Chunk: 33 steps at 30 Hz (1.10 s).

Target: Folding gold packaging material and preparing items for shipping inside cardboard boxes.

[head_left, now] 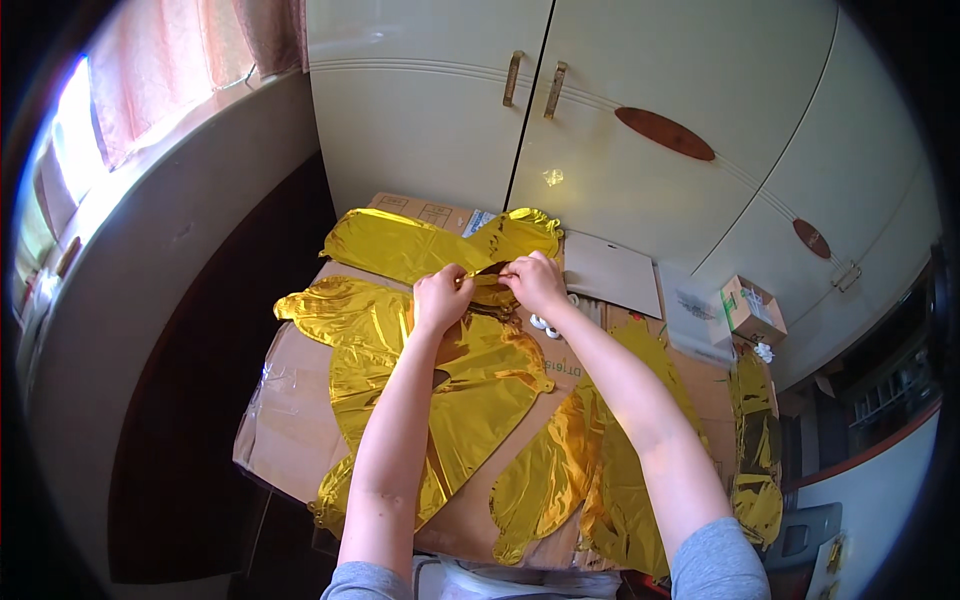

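Near the centre of the frame, your left hand (441, 302) is curling nearly closed, its thumb and fingers pinching a gold foil edge (487, 281). Your right hand (535, 284), just to the right of it, is closing thumb against fingers on the same edge, so the foil is lying across the short gap between both hands. You are reaching in with both forearms from the lower edge. Which larger piece this edge is belonging to, you cannot tell from here.

A long gold foil piece (385, 243) is lying above your left hand, toward the upper middle. A wide gold foil piece (385, 365) is spreading under your left forearm, and a lower gold foil piece (548, 478) is lying between your forearms. All are resting on brown cardboard (285, 400). A white panel (610, 272) is lying right of your right hand, and a small open box (752, 312) is standing farther right.
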Tool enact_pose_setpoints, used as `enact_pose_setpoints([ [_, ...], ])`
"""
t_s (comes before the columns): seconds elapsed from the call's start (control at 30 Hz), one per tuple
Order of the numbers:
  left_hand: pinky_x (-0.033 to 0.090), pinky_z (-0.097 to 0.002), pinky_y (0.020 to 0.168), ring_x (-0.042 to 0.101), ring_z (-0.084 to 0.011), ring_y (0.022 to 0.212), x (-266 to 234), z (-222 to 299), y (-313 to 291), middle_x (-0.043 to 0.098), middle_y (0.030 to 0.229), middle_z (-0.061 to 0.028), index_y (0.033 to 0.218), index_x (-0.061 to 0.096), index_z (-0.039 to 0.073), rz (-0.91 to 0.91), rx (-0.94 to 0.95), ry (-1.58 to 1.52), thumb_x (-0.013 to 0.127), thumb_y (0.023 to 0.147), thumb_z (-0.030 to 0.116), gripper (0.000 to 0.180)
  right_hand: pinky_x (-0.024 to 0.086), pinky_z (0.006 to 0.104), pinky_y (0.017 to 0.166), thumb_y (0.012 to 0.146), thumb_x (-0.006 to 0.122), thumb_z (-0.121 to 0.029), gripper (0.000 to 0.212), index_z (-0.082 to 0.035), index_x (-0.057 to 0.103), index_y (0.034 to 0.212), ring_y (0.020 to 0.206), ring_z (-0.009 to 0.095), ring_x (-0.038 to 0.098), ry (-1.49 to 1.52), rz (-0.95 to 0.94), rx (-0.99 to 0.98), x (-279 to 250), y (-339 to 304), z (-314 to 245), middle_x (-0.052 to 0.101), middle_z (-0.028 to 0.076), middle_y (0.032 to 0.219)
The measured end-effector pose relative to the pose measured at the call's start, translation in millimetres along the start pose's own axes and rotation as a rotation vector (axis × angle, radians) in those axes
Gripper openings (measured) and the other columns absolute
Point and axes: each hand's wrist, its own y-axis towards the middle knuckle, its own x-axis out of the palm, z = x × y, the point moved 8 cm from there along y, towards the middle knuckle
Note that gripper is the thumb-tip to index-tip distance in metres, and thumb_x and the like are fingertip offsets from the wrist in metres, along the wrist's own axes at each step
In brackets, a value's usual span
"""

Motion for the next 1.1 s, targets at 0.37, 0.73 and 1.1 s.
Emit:
enact_pose_setpoints([
  [0.37,0.046,-0.0426,0.088,0.067,-0.0328,0.075,14.6,-6.8,0.2,0.069,0.081,-0.0137,0.092,0.070,0.012,0.058,0.147,0.223,0.059,0.087,0.021,0.015,0.048,0.0398,0.079,0.079,0.071,-0.025,0.017,-0.008,0.071,0.085,0.083,0.025,0.061,-0.030,0.183,0.043,-24.0,-2.5,-21.4,0.069,0.006,0.082],
  [0.73,0.051,-0.0453,0.073,0.065,-0.0376,0.075,-5.0,-3.6,0.6,0.067,0.075,-0.0173,0.089,0.068,0.008,0.178,0.076,0.025,0.056,0.091,0.023,0.019,0.045,0.0437,0.098,0.091,0.055,-0.040,0.048,-0.011,0.055,0.129,0.117,0.033,0.055,-0.064,-0.494,0.028,37.0,-8.4,-14.7,0.058,0.017,0.128],
  [1.1,0.048,-0.0396,0.081,0.066,-0.0296,0.079,-62.8,-5.3,7.5,0.070,0.087,-0.0119,0.100,0.068,0.010,0.494,0.045,-0.172,0.056,0.093,0.016,0.015,0.026,0.0460,0.115,0.068,0.054,-0.084,0.107,-0.027,0.023,0.153,0.143,0.041,0.022,-0.322,-0.648,0.302,40.4,14.0,22.3,0.020,0.015,0.158],
])
